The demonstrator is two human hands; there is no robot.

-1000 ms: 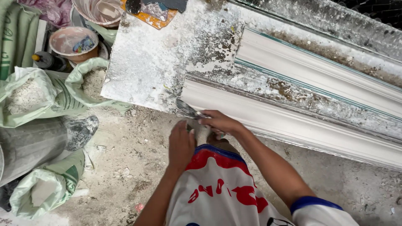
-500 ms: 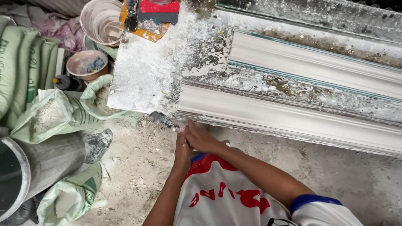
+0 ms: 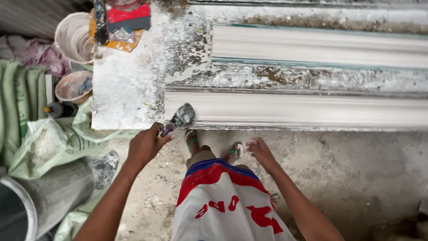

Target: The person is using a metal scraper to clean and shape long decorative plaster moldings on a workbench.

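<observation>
My left hand (image 3: 145, 145) grips the handle of a plaster-caked paintbrush (image 3: 179, 119), whose bristles rest on the left end of the near white plaster moulding (image 3: 294, 110). That moulding lies along the front edge of a plaster-crusted workbench (image 3: 129, 85). My right hand (image 3: 261, 151) hangs free below the bench edge, fingers apart and holding nothing. A second white moulding (image 3: 321, 47) lies farther back on the bench. My sandalled feet (image 3: 214, 147) stand on the dusty floor under the bench edge.
To the left are an open green sack of white powder (image 3: 44, 145), a grey metal drum (image 3: 31, 205), two plaster-stained buckets (image 3: 73, 38) and folded green sacks (image 3: 20, 96). Red, dark and orange tools (image 3: 122, 20) lie on the bench's far left corner. A dusty concrete floor (image 3: 356, 178) spreads to the right.
Both hands were together at the moulding's left end. My right hand has dropped away to the right, and my left hand now holds the brush alone against the moulding. The view shifted right.
</observation>
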